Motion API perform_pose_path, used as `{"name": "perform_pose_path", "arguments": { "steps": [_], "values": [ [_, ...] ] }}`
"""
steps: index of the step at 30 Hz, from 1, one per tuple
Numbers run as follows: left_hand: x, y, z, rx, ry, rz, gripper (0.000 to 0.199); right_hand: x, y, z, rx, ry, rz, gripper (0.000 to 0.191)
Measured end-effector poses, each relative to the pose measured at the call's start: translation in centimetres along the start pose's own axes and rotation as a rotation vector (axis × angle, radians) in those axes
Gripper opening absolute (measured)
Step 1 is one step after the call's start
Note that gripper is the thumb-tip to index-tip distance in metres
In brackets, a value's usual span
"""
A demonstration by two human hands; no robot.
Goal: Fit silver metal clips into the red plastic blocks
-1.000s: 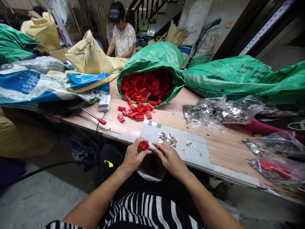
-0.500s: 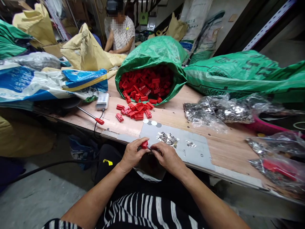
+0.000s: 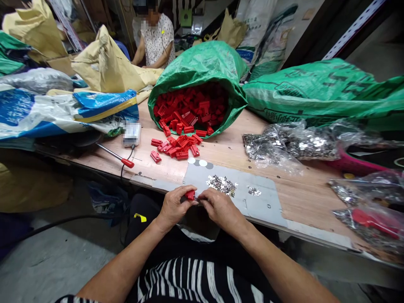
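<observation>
Between the thumb and fingers of my left hand (image 3: 172,207) is a small red plastic part (image 3: 190,195), held just over the table's front edge. My right hand (image 3: 219,206) pinches a thin metal piece (image 3: 196,198) that meets the right end of the red part; most of it is hidden by my fingers. Beyond my hands, a heap of small shiny metal pieces (image 3: 222,184) lies on a grey mat (image 3: 265,208), with a smaller cluster (image 3: 253,191) to its right. Several loose red parts (image 3: 176,146) lie in front of an open green sack (image 3: 202,59) full of more.
At left are a red-handled metal rod (image 3: 126,162) and a small white device (image 3: 131,134) with a cable. Plastic bags of metal pieces (image 3: 290,145) and a pink basin (image 3: 350,164) stand on the right. Another person (image 3: 158,40) sits behind paper sacks (image 3: 105,63).
The view has shifted slightly. My hands stay together over the table edge, the red part still in my left hand and the metal piece against its end.
</observation>
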State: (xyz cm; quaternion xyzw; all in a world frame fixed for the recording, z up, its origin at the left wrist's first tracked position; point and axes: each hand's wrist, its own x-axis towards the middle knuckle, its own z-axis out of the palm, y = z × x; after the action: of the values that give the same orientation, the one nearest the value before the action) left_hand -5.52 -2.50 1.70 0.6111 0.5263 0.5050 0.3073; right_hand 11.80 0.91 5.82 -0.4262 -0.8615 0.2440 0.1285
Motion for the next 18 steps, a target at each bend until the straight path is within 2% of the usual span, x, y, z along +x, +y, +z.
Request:
{"name": "perform_pose_path", "arguments": {
  "steps": [5, 9, 14, 16, 18],
  "values": [
    [-0.3, -0.1, 0.4, 0.031, 0.016, -0.002, 0.034, 0.3, -1.2, 0.2, -0.100, -0.004, 0.102, 0.016],
    [-0.4, 0.1, 0.4, 0.035, 0.022, 0.008, 0.034, 0.1, -0.6, 0.2, -0.021, -0.003, 0.054, 0.014],
    [-0.9, 0.7, 0.2, 0.001, 0.049, -0.055, 0.031, -0.8, 0.3, 0.1, 0.133, 0.083, -0.004, 0.019],
    [-1.1, 1.4, 0.2, -0.082, 0.079, -0.124, 0.030, -1.3, 0.4, -0.1, 0.203, 0.108, -0.036, 0.018],
    [-1.2, 2.2, 0.4, -0.282, 0.120, -0.218, 0.031, -1.8, 0.4, -0.4, 0.294, 0.096, -0.064, 0.017]
  ]
}}
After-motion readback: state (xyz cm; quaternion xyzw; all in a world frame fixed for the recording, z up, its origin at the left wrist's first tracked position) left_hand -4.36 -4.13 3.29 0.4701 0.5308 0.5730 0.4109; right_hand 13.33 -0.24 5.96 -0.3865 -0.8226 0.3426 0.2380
